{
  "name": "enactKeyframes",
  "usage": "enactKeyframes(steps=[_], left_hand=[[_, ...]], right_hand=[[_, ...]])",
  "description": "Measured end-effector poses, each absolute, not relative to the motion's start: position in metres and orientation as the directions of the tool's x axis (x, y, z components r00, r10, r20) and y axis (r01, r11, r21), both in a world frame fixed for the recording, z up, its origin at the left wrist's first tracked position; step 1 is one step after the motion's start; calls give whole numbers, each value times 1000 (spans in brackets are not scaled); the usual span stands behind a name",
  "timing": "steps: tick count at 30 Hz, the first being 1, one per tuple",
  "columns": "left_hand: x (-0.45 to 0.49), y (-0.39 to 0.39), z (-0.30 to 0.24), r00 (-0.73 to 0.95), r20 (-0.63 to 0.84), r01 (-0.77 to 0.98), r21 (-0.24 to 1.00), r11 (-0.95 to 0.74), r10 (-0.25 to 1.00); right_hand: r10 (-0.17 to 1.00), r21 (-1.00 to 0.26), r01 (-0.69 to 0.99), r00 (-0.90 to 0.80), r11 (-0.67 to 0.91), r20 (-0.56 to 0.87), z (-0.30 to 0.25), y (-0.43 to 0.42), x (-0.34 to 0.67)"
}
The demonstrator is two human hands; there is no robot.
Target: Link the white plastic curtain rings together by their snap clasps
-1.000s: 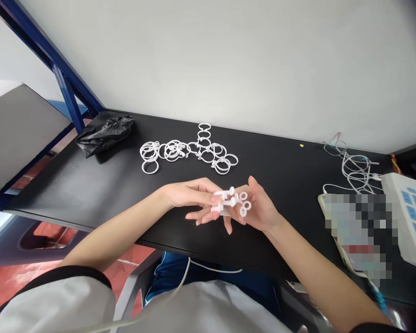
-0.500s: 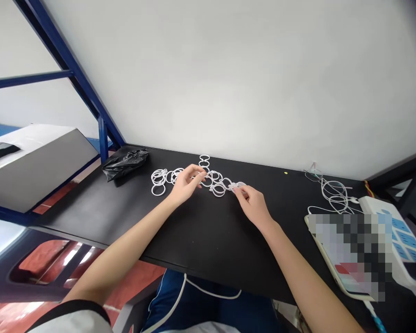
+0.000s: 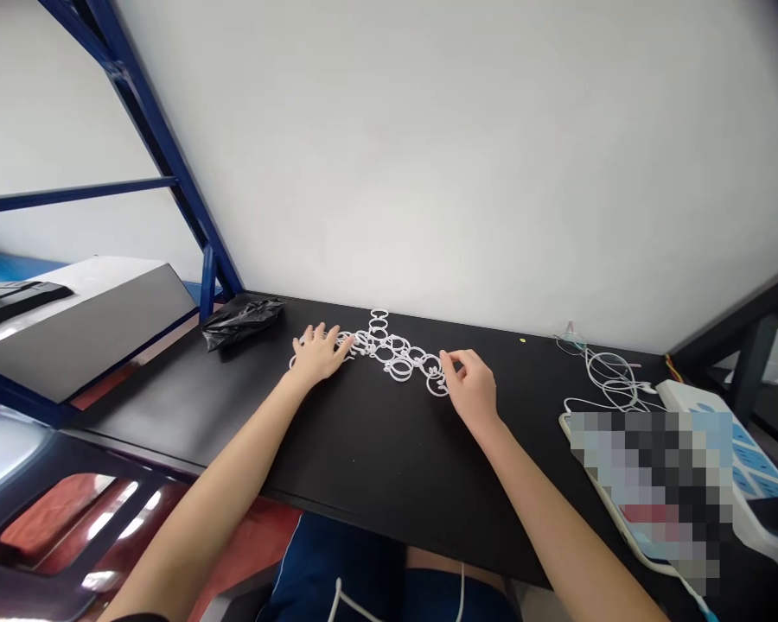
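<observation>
A cluster of linked white plastic rings (image 3: 389, 350) lies on the black table (image 3: 363, 441) near the wall. My left hand (image 3: 317, 352) rests flat on the left end of the cluster, fingers spread. My right hand (image 3: 472, 384) is at the right end, its fingers curled and pinching a white ring (image 3: 436, 380) there. Small white connector pieces sit among the rings; I cannot make out whether the right fingers hold any.
A crumpled black plastic bag (image 3: 243, 318) lies at the table's left rear. White cables (image 3: 613, 371) coil at the right, beside a blurred flat device (image 3: 648, 471) and a white and blue power strip (image 3: 732, 441). A blue metal frame (image 3: 168, 155) rises on the left.
Both hands moved from near the table's front edge, where they held small white pegs and rings, out to the ring cluster. The left hand flattened onto the rings. The view tilted up.
</observation>
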State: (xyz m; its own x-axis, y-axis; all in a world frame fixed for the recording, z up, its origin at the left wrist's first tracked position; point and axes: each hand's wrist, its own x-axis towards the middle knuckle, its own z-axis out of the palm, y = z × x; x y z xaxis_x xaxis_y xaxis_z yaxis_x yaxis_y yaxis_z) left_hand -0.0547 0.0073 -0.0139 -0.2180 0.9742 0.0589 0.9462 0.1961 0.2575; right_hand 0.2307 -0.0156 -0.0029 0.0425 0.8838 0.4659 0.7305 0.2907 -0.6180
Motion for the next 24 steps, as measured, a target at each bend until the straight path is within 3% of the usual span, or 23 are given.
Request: enactKeyframes(steps=[5,10,14,17,24], left_hand=[[-31,1,-20,-16,133,950,311,-26,991],[-15,-3,-18,95,231,821,531,-208,968],[-25,5,-14,-168,446,781,604,-157,879],[-39,12,-15,-244,457,758,639,-125,855],[-42,9,-7,-72,341,730,658,-183,937]], right_hand=[[847,-639,679,48,361,530,-4,-11,235],[819,-586,656,-87,476,567,10,22,225],[824,-482,671,-408,563,393,26,72,183],[771,-443,636,-570,633,284,26,103,149],[768,-423,665,-626,616,134,12,97,160]])
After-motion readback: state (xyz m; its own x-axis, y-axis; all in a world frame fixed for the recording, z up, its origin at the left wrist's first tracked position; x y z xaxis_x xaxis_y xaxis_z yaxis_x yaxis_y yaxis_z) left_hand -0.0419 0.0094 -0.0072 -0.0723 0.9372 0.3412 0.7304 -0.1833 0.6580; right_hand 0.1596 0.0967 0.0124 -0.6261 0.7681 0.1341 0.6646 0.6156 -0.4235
